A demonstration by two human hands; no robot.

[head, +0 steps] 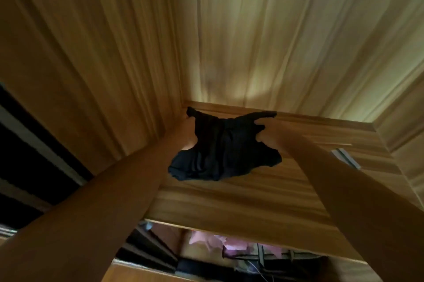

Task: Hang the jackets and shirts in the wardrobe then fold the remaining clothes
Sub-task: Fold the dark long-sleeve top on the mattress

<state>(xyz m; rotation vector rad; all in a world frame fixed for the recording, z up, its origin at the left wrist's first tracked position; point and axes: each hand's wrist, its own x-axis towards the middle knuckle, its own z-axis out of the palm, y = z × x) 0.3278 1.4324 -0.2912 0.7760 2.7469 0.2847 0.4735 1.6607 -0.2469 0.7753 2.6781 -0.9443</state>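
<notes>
A small black garment (220,153) hangs bunched over a wooden wardrobe shelf (229,199), close to the back left corner. My left hand (187,131) grips its left top edge, partly hidden behind the cloth. My right hand (267,133) pinches its right top edge with curled fingers. Both arms reach forward from the bottom of the view. The garment's lower part droops toward the shelf and seems to touch it.
Wooden wardrobe walls (91,52) close in on the left, back and right. A metal bracket (346,157) sits at the shelf's right. Below the shelf's front edge pink clothes (220,242) and dark hangers show. A dark striped surface (27,162) lies at the left.
</notes>
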